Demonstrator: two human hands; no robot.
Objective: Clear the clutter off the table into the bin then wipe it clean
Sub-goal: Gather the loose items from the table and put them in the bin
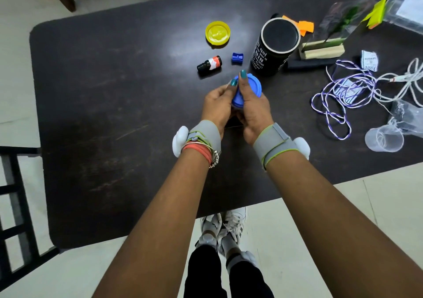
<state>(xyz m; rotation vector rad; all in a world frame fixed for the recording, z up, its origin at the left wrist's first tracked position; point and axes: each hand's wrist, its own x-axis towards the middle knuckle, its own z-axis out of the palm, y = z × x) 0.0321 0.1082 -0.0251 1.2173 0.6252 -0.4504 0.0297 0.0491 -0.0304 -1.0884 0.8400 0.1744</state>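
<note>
Both hands close around one small container with a blue lid (248, 87), held just above the dark table (91, 114) near its middle. The left hand (216, 106) wraps the left side, fingers curled, thumb on the lid's edge. The right hand (251, 110) clasps the right side, its thumb lying across the top of the lid. Neither hand is spread wide; both are clenched snugly on the container, whose body is mostly hidden beneath them.

Clutter remains, from largest down. A clear plastic bag (409, 11) lies at the far right corner. A tangle of purple-and-white cord (338, 96) sprawls at the right, beside white cable (412, 77). A tall black canister (273, 48) with white lettering stands just beyond the hands. A clear display stand on a wooden base (320, 50) sits behind it, with yellow sticky notes (375, 13) and orange paper scraps (304, 26) nearby. A clear plastic cup (382, 139) lies on its side near the front right edge. A yellow lid (217, 33) rests further left, then a small dark bottle (209, 63) on its side, and a blue pencil sharpener (237, 58). No bin is in view.

Risks, as a judgement: if the lid is loose, thumb pressure could pop it off and spill whatever is inside. Reaching right could snag the cord and drag the cup off the edge. The canister, close by, could be knocked over.
</note>
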